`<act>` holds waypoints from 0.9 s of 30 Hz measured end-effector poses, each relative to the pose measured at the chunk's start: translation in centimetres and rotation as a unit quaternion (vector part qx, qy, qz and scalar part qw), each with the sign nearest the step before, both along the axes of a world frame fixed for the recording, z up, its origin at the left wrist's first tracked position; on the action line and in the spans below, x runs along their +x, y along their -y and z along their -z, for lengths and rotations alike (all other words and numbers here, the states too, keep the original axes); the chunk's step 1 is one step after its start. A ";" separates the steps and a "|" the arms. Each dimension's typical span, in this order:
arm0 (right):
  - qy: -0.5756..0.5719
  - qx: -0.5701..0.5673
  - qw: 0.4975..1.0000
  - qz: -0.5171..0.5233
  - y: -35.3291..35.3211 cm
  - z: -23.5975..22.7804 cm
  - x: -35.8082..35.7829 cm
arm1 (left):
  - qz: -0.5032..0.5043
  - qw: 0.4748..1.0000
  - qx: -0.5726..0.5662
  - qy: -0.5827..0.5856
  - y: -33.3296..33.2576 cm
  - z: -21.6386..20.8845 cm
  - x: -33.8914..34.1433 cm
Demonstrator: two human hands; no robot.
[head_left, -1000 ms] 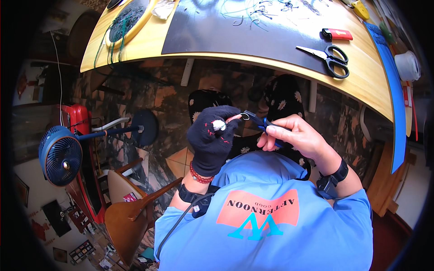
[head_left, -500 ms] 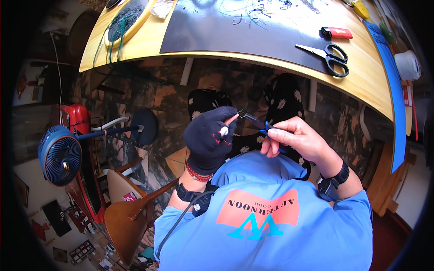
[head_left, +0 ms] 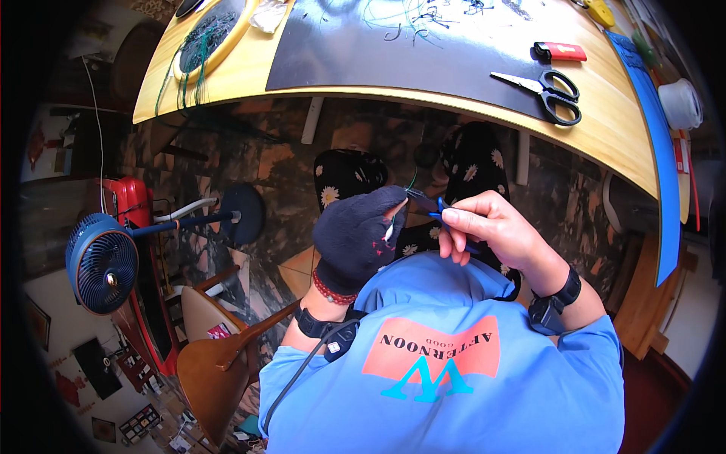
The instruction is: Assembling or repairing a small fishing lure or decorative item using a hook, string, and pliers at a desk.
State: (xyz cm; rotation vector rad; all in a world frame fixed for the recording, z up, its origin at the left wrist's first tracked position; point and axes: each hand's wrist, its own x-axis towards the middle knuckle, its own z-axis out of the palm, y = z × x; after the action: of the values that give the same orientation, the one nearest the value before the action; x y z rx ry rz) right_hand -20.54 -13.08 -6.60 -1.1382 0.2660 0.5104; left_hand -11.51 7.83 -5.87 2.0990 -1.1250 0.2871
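My left hand (head_left: 352,234), in a black glove with a hole at one finger, is closed in a pinch in front of my belly. From its fingertips a thin green fishing line (head_left: 412,180) sticks up; any small hook in the pinch is hidden. Bare, my right hand (head_left: 491,227) is wrapped round small pliers (head_left: 426,203) with dark jaws and blue handles. The jaw tips reach the left fingertips, where the line is; whether they grip it I cannot make out.
Beyond my knees stands a wooden table with a dark mat (head_left: 340,60). On it lie fish hooks (head_left: 393,32), black-handled scissors (head_left: 556,94), a red lighter (head_left: 561,51) and a yellow-rimmed tray (head_left: 181,72) of green lines. Left are a blue fan (head_left: 102,265) and a wooden chair (head_left: 212,363).
My left hand has shifted slightly right and turned, and the green line now stands up from its fingertips. The pliers' tips have come closer to the pinch; the curved wire seen there before is hidden.
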 end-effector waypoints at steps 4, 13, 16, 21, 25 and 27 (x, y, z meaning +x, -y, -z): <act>0.002 0.041 0.999 0.027 -0.1 0.0 0.0 | 0.007 0.996 -0.085 0.020 0.1 1.7 0.4; 0.022 -0.019 1.000 0.007 -0.4 0.8 -0.4 | -0.075 0.970 -0.194 -0.129 0.7 2.3 -0.1; 0.070 -0.106 0.992 0.004 -0.2 1.2 -0.9 | -0.099 0.962 -0.182 -0.178 0.5 1.8 0.1; 0.314 -0.327 0.871 0.187 -1.1 -0.1 1.2 | -0.045 0.934 -0.201 -0.293 1.1 2.0 -0.5; 0.292 -0.293 0.897 0.155 -1.5 0.3 1.8 | -0.028 0.932 -0.193 -0.305 1.6 1.6 -0.5; 0.296 -0.297 0.894 0.155 -1.4 0.5 1.9 | -0.014 0.945 -0.193 -0.263 1.7 1.5 -0.3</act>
State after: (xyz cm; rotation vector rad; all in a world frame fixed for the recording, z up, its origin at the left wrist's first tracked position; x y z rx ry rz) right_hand -18.64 -11.69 -7.13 -1.7485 0.0596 -0.2419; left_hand -11.80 6.09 -7.41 1.6965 -0.6555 -0.0444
